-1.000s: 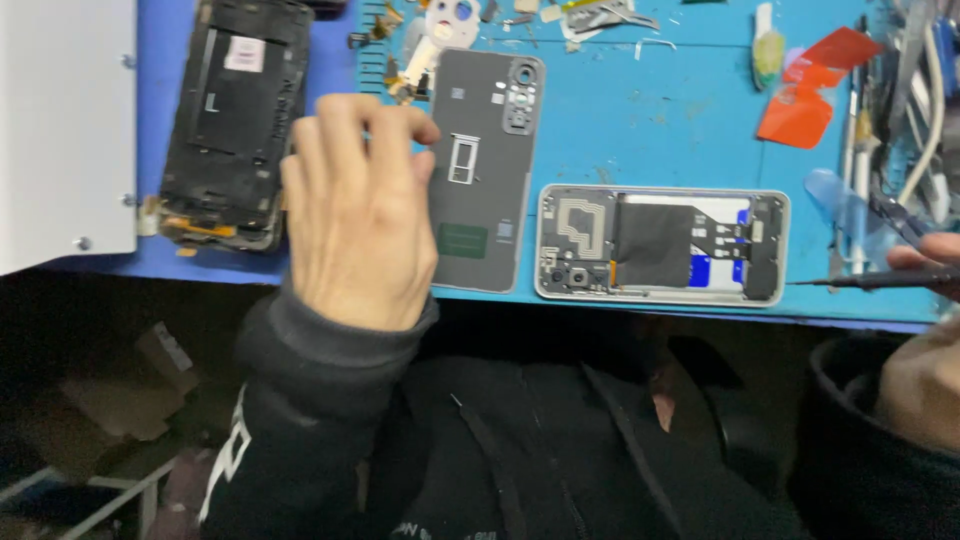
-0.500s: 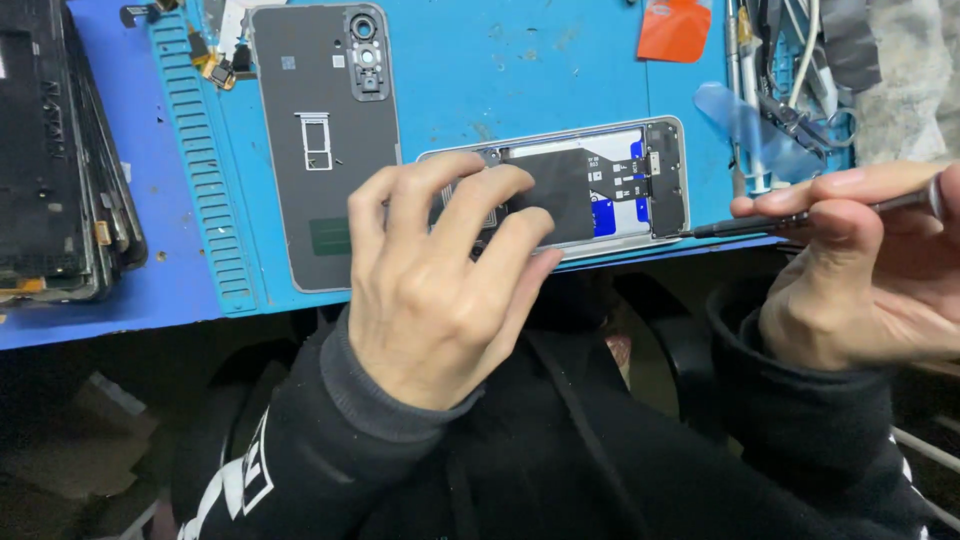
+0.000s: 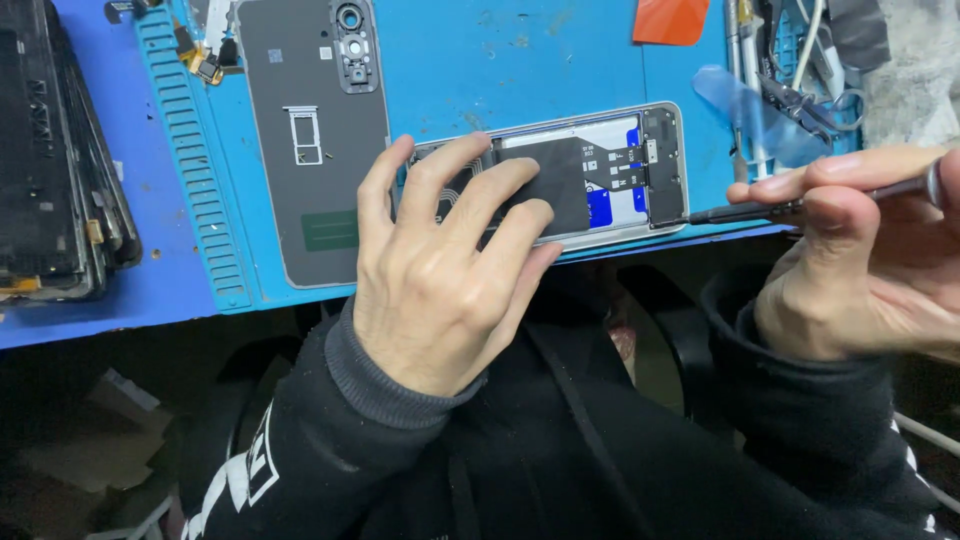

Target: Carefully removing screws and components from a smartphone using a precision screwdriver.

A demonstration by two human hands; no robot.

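Down at the near edge of the blue mat (image 3: 480, 60), the left hand (image 3: 440, 280) lies spread flat on the opened phone (image 3: 600, 170), hiding its left half. The right hand (image 3: 860, 260), cut off at the frame's side, pinches a screwdriver (image 3: 760, 210) whose tip touches the phone's right end. A grey back cover (image 3: 320, 150) lies just beside.

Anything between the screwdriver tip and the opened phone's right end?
Nothing visible. The right hand holds the screwdriver with its tip at the opened phone edge; the left hand presses the other end.
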